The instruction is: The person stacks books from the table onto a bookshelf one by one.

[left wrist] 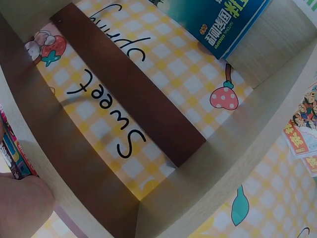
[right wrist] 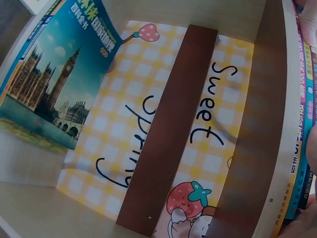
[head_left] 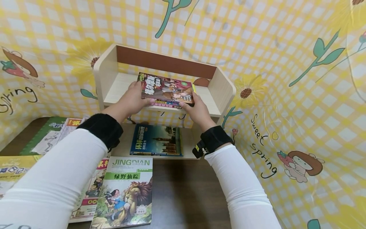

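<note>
A small stack of comic-style books [head_left: 168, 87] lies flat at the upper level of a light wooden shelf [head_left: 107, 73], covers up, spines toward me. My left hand [head_left: 131, 99] grips the stack's left end, thumb along the front spines. At the right end my right hand [head_left: 199, 109] holds it, thumb on the front edge. Part of the left hand [left wrist: 25, 206] shows beside the coloured spines [left wrist: 17, 153] in the left wrist view. From the right wrist, fingers [right wrist: 310, 25] appear against the stack's side. Whether the stack rests fully on the board, I cannot tell.
On the lower level lies a blue book [head_left: 156, 140] with a clock tower cover. Below left, a green-and-white book [head_left: 125, 194] and several others cover part of the dark table [head_left: 183, 190]. Yellow checked cloth [head_left: 286, 95] surrounds the shelf.
</note>
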`<state>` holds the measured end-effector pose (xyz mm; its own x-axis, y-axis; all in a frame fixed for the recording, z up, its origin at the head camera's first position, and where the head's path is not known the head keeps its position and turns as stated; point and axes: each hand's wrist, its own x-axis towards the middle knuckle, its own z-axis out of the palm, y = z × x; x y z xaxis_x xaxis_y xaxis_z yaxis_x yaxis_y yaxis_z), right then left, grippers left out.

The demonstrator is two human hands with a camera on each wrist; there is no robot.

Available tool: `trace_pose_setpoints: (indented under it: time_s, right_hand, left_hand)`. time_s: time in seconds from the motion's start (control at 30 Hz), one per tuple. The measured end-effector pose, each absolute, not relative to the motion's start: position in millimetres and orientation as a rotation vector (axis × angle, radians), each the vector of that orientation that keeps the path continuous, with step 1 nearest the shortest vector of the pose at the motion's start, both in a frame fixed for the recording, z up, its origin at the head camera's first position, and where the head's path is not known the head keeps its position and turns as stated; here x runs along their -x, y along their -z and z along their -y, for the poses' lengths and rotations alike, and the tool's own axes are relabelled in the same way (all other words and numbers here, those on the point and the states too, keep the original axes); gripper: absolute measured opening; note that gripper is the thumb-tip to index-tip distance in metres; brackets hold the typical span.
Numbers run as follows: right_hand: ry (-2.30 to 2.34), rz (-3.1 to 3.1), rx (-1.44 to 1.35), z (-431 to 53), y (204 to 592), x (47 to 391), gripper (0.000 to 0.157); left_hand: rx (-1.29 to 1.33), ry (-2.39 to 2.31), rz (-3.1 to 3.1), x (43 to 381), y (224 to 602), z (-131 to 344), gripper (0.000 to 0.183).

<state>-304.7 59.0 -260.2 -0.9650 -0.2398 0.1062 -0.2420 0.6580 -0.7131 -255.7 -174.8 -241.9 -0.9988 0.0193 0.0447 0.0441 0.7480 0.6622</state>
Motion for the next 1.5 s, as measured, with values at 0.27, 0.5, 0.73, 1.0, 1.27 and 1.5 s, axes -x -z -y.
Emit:
trace_pose_setpoints:
  time_s: [0.27, 0.5, 0.73, 1.0, 1.27, 1.5]
  right_hand:
    - [-1.183, 2.676, -0.380, -55, 270, 284, 0.084]
    - [-1.336, 2.471, -0.472, -63, 306, 230, 0.080]
    - [-1.544, 2.622, -0.435, -58, 363, 193, 0.076]
    - [-1.630, 2.818, -0.398, -45, 415, 162, 0.073]
    - [-1.707, 2.918, -0.388, -47, 438, 128, 0.070]
    - [-1.687, 2.975, -0.338, -48, 452, 111, 0.069]
  left_hand:
    - [0.014, 1.127, 2.803, 248, 244, 177, 0.096]
    - [0.046, 1.112, 2.649, 206, 258, 200, 0.101]
    - [-0.038, 1.139, 2.590, 137, 319, 230, 0.097]
    - [-0.324, 1.148, 2.912, 103, 409, 237, 0.102]
    - [-0.408, 1.085, 3.015, 102, 454, 232, 0.081]
    - [-0.546, 1.043, 3.026, 109, 463, 221, 0.079]
